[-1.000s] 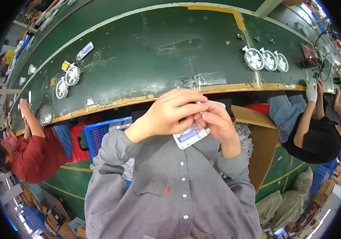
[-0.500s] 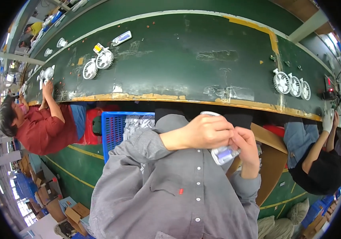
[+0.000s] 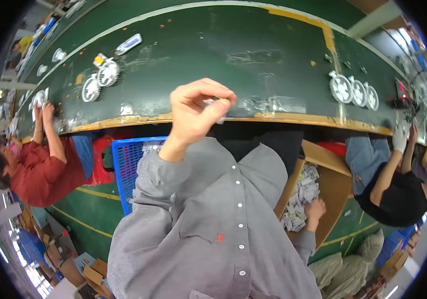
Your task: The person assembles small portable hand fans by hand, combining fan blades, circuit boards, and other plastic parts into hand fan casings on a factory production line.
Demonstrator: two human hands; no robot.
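Note:
My left hand (image 3: 193, 110) is raised over the near edge of the green bench (image 3: 173, 79), thumb and fingertips pressed together. Bits of white show between and below those fingers, but most of whatever they hold is hidden. Low on the right, my right hand (image 3: 316, 209) reaches into an open cardboard box (image 3: 330, 199), beside a pile of small white-and-grey parts (image 3: 303, 192). Its fingertips are too small and hidden to read.
A blue plastic crate (image 3: 127, 167) stands left of my lap. White fan housings (image 3: 107, 74) and a white handle-like casing (image 3: 128, 45) lie on the bench's left; several more fan housings (image 3: 357, 93) stand right. Co-workers sit both sides: a red sleeve (image 3: 49, 149), a gloved hand (image 3: 400, 137).
My hands have parted. The left rose up and left to the bench edge; the right dropped into the cardboard box. The white casing with a purple-blue part between them is no longer visible.

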